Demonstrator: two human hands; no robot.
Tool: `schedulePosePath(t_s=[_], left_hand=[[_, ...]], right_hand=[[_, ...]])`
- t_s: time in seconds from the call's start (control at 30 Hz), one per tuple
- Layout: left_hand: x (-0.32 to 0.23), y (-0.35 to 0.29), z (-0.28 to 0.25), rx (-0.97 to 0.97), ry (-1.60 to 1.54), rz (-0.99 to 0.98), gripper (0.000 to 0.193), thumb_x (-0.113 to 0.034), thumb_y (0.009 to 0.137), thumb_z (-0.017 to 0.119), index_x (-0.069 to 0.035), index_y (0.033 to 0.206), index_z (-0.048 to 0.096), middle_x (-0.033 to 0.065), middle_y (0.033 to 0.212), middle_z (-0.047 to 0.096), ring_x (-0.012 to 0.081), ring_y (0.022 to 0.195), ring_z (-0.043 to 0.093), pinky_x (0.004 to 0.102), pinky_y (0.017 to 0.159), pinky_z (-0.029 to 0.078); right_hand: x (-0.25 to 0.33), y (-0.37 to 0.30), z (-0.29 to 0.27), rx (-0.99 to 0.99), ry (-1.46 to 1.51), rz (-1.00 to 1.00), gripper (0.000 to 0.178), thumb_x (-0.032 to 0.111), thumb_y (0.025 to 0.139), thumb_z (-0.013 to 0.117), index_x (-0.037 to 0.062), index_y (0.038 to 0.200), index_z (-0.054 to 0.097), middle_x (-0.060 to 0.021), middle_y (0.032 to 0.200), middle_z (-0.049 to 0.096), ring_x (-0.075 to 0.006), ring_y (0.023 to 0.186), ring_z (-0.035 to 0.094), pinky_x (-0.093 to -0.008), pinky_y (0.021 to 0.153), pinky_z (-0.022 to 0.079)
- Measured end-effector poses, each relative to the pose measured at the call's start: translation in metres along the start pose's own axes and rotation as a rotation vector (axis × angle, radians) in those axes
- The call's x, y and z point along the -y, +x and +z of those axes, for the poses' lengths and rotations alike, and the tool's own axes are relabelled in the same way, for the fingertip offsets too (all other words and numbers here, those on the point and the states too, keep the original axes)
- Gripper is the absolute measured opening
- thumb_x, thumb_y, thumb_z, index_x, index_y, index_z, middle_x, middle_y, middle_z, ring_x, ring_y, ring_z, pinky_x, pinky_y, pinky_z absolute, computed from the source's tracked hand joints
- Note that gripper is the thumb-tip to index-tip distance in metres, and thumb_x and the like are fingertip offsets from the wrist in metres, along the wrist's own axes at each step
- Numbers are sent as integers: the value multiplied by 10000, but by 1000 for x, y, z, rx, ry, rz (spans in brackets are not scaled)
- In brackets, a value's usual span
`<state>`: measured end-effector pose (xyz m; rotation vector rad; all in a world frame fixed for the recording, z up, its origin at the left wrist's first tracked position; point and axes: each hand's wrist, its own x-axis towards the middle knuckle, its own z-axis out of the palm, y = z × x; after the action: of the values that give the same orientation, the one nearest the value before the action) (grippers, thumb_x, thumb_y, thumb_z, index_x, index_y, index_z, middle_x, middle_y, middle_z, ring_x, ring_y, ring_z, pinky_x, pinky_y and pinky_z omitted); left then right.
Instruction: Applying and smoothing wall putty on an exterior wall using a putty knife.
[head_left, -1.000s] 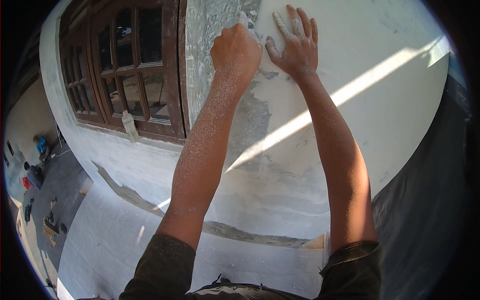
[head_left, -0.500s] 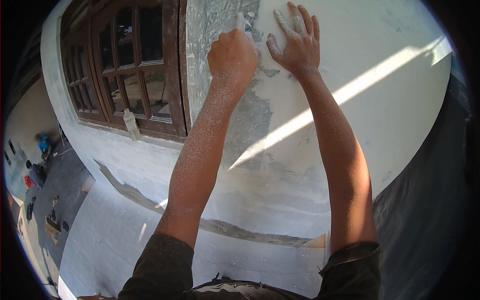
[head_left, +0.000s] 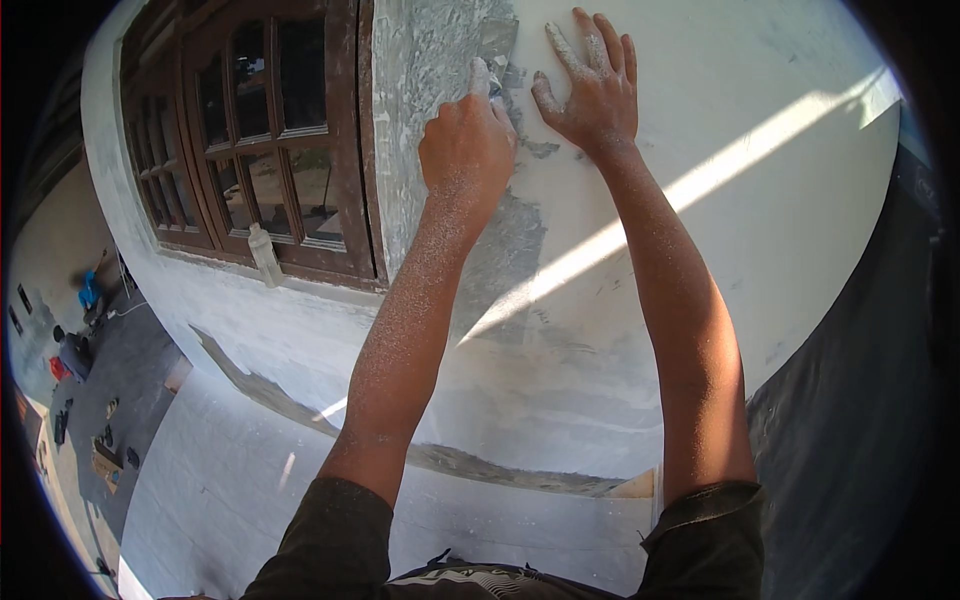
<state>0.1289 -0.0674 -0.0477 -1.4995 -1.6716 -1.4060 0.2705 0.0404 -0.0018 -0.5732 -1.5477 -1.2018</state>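
Note:
My left hand point(head_left: 467, 150) is closed around a scraper point(head_left: 498, 40), its index finger stretched along the tool. The flat metal blade lies against the wall point(head_left: 740, 230), on a rough grey strip point(head_left: 428, 60) beside the window frame. Most of the handle is hidden in the fist. To the right, my right hand point(head_left: 598, 100) rests with spread fingers on the smooth white part of the wall and holds nothing. White dust covers its fingertips and my left forearm.
A brown wooden window point(head_left: 255, 150) is on the left, with a pale, dusty bottle point(head_left: 264, 255) on its sill. Below runs a white surface point(head_left: 240, 490). At far left, a person in blue point(head_left: 89, 291) and another person point(head_left: 73, 355) are near a cardboard box point(head_left: 106, 464).
My left hand has slid a little down the wall with the scraper, and more of the blade shows now. The right hand has stayed nearly in place.

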Motion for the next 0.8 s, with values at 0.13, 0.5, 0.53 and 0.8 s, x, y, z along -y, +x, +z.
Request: schedulePosePath(t_s=[0.13,0.5,0.53,0.8], left_hand=[[-6,36,-21,-88,10,74,518,-226,972,593,-42,1449,516,240,974,730,410,906,735,504,785,607],[-5,37,-16,-27,31,57,471,-222,963,598,-70,1407,563,256,996,724,413,927,734,509,800,605],[-3,36,-15,-43,21,67,475,-221,963,599,-71,1411,560,254,1002,724,413,934,733,509,804,604],[-10,30,-19,-33,15,27,442,-210,951,607,-43,1360,591,254,1017,722,417,953,728,502,833,601]], right_hand=[[3,3,-1,7,-5,9,594,426,865,678,211,1416,618,-80,1599,415,-297,1514,294,-497,1269,136],[5,1,0,2,25,6,589,422,862,680,207,1408,626,-79,1605,410,-298,1515,293,-499,1268,137],[4,1,1,5,26,5,589,422,862,680,207,1408,626,-79,1605,410,-298,1515,293,-499,1268,137],[3,3,-1,-10,12,6,590,418,857,689,206,1404,630,-85,1600,417,-302,1515,296,-501,1266,150]])
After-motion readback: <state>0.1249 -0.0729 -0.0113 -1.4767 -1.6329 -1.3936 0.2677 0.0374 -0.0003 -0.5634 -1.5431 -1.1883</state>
